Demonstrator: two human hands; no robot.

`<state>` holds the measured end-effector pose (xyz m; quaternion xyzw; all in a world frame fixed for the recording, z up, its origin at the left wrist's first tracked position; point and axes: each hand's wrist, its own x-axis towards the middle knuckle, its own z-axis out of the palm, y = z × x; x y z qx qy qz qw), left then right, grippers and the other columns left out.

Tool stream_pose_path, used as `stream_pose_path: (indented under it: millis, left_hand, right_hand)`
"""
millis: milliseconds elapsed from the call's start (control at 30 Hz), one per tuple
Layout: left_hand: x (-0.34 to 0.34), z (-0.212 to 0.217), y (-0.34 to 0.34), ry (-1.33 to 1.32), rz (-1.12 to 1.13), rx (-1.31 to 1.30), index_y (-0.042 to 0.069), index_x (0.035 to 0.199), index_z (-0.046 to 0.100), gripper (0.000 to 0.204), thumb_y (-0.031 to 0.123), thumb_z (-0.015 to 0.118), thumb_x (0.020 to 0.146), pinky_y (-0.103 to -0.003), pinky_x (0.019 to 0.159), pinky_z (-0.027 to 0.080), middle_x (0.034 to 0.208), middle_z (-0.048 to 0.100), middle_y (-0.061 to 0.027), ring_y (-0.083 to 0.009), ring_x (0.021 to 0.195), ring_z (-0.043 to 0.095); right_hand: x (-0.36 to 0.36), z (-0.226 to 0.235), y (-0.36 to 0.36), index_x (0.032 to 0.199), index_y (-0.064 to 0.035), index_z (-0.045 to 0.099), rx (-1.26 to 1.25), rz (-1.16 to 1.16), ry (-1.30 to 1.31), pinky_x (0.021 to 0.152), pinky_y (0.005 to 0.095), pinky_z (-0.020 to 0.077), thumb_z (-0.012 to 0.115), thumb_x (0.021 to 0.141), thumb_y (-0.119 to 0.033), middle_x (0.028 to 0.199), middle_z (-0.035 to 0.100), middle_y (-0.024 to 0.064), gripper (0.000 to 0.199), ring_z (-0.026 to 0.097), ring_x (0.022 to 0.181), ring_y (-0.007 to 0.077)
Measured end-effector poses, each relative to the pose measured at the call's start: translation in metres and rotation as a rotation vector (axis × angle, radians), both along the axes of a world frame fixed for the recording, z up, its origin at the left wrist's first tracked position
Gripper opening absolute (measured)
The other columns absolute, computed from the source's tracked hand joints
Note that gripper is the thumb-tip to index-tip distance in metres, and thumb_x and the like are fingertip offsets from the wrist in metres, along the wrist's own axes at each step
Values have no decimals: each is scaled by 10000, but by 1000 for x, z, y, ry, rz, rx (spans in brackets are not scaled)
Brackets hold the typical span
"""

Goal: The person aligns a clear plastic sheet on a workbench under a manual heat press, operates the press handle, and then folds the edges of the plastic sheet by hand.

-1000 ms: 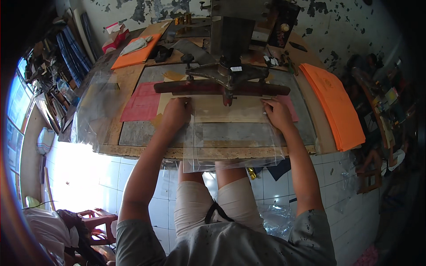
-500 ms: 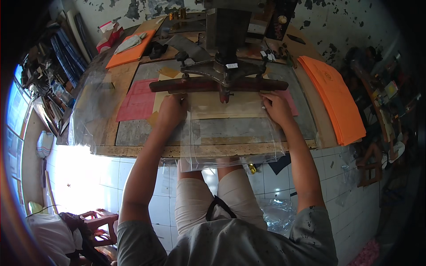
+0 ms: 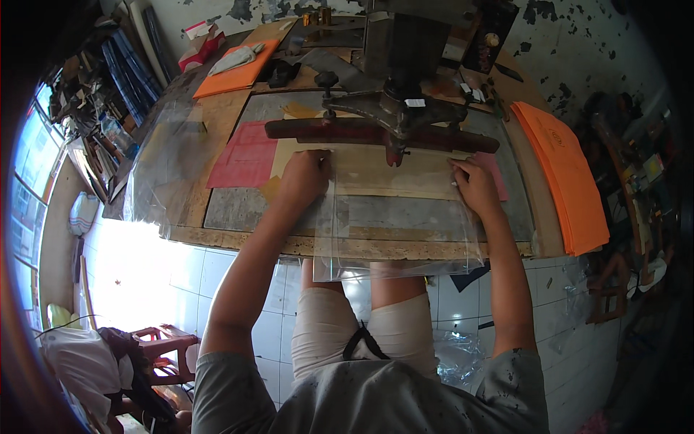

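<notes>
Your left hand [image 3: 307,176], fingers curled nearly closed, grips the upper left corner of the clear, flexible plastic sheet [image 3: 401,220], while your right hand [image 3: 478,188], thumb and forefinger almost together, pinches its upper right corner. The sheet lies over a pale yellow rectangular sheet [image 3: 394,182], just your side of the long dark-red press bar [image 3: 448,137], its near end overhanging the brown wooden table [image 3: 217,238].
</notes>
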<state>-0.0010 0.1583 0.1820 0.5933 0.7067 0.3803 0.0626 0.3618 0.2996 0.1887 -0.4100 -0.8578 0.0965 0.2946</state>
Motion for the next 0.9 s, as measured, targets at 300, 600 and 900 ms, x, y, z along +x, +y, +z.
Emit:
stream_pose_path:
  millis: [300,600,900]
  left_hand:
    - [0,-1,-1,-13,-2,77,14,1020,759,208,95,631,879,-530,815,553,894,712,-271,-469,857,693]
    - [0,1,1,-5,28,-19,8,1116,750,285,162,650,899,-467,834,566,955,743,-256,-403,911,735]
    - [2,-1,0,16,34,-27,-2,1114,754,284,161,651,906,-473,816,563,928,733,-271,-405,895,734]
  right_hand:
    - [-1,-2,2,1206,-50,744,-9,-5,-14,845,414,540,619,968,-123,1047,704,192,278,694,953,367]
    - [0,3,-1,1202,-60,744,-2,-4,8,862,437,558,631,946,-133,1103,708,195,289,698,975,387]
    - [0,0,-2,1194,-64,751,-4,-11,0,846,439,555,630,946,-133,1057,706,190,284,697,951,382]
